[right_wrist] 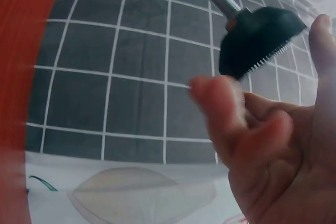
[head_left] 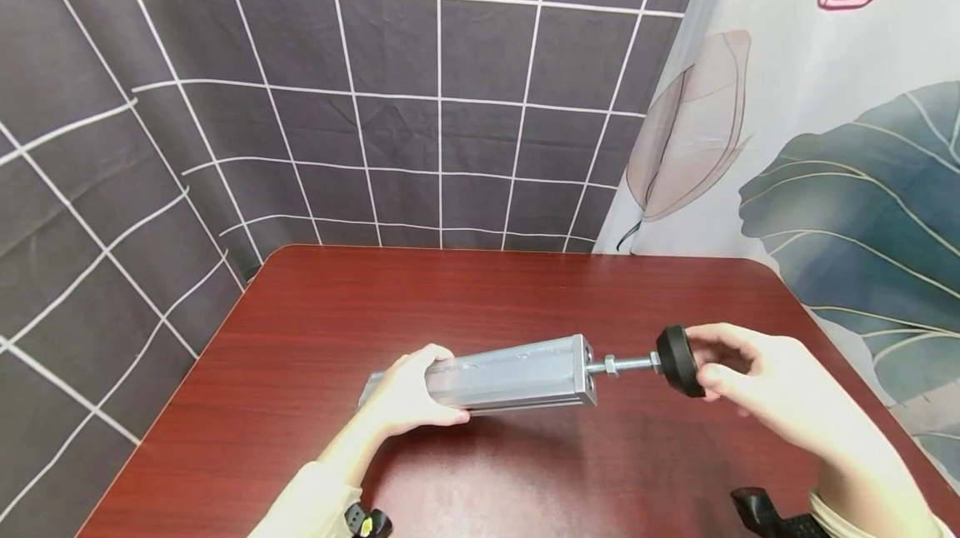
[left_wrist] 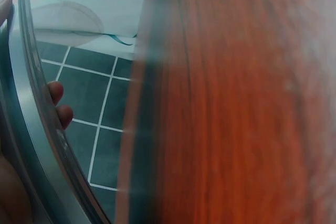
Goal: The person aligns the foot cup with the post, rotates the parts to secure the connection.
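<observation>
My left hand (head_left: 410, 392) grips a silver pneumatic cylinder (head_left: 517, 371) round its square body, near the left end. In the left wrist view, fingertips (left_wrist: 64, 115) show past the edge of the metal body (left_wrist: 39, 129). From the right end cap runs a threaded rod (head_left: 636, 363) with a hex nut (head_left: 611, 366) on it. A black round foot (head_left: 678, 361) with a ribbed face sits at the rod's tip. My right hand (head_left: 772, 380) holds this foot by its rim, thumb and fingers at opposite edges; in the right wrist view the fingers (right_wrist: 223, 103) are blurred.
A reddish-brown wooden table (head_left: 360, 288) lies beneath the hands, with a shadow under the cylinder. Dark grey cloth with white grid lines (head_left: 397, 47) hangs behind and to the left. On the right hangs a white curtain with leaf prints (head_left: 862, 213).
</observation>
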